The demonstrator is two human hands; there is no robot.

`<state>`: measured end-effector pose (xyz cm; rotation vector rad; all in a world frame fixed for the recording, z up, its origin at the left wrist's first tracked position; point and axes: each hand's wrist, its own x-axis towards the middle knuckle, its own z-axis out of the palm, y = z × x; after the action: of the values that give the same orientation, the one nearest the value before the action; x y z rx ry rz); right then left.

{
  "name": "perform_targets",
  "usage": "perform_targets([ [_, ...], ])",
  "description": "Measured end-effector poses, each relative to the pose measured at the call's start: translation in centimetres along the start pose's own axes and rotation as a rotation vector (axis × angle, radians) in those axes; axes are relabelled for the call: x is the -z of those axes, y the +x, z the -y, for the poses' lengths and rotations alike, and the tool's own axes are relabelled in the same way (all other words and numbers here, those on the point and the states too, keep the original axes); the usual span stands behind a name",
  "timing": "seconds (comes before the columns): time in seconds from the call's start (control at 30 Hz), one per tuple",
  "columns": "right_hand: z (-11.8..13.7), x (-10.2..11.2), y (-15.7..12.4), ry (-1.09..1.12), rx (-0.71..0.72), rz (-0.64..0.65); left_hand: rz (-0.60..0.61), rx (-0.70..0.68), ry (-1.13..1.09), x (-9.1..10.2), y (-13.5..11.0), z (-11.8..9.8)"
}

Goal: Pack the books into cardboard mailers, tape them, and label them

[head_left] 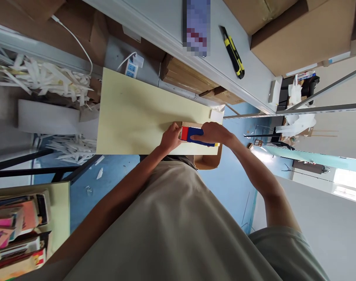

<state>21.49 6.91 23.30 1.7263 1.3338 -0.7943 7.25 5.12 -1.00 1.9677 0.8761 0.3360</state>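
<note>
A thick block that looks like a book, with a red and blue side (200,136) and a tan top face, is at the near edge of the pale yellow tabletop (131,105). My left hand (170,138) grips its left end, thumb on top and fingers curled. Across its right part lies my right hand (212,132), the fingers bent round the blue side. The far right end of the book is partly covered by this hand, and a bit of yellow shows there. An open cardboard box (209,162) stands below the table edge, close to my body.
A yellow and black utility knife (233,54) lies on the grey shelf (166,23) above the table. Heaped paper strips (49,78) fill the left side. Several books (20,226) are piled at lower left. A power strip (131,68) and cardboard boxes (189,74) sit behind the table.
</note>
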Motion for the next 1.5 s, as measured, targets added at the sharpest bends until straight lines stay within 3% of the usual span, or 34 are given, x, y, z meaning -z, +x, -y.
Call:
perform_targets([
  [0.17, -1.3, -0.3, -0.3, 0.003, -0.008, 0.005, -0.012, 0.07, -0.081, -0.8, 0.3, 0.3],
  [0.37, -4.9, -0.7, 0.5, 0.081, -0.033, 0.095, 0.002, 0.046, -0.152, -1.4, 1.1, 1.5],
  [0.63, -9.3, -4.2, 7.3, 0.139, 0.063, 0.132, -0.048, 0.063, -0.243, -1.6, 0.2, 2.6],
  [0.73, -9.9, -6.0, 9.4, 0.123, 0.108, 0.092, -0.141, 0.171, -0.355, -2.5, -0.3, 2.0],
  [0.87, -10.5, -7.8, 10.3, 0.131, 0.19, -0.014, -0.349, 0.437, -0.454, -4.2, -0.5, -0.1],
  [1.0, -10.4, -8.5, 10.4, 0.156, 0.242, -0.073, -0.511, 0.624, -0.337, -5.8, 0.1, -2.4],
  [1.13, -10.9, -8.3, 10.2, 0.197, 0.299, -0.069, -0.623, 0.725, -0.24, -6.6, 0.6, -3.1],
  [1.23, -13.7, -8.5, 9.4, 0.246, 0.357, -0.039, -0.643, 0.746, -0.183, -6.8, 0.5, -3.1],
  [1.5, -27.3, -11.2, 6.7, 0.238, 0.246, 0.108, -0.662, 0.691, -0.099, -7.3, 0.4, -3.3],
])
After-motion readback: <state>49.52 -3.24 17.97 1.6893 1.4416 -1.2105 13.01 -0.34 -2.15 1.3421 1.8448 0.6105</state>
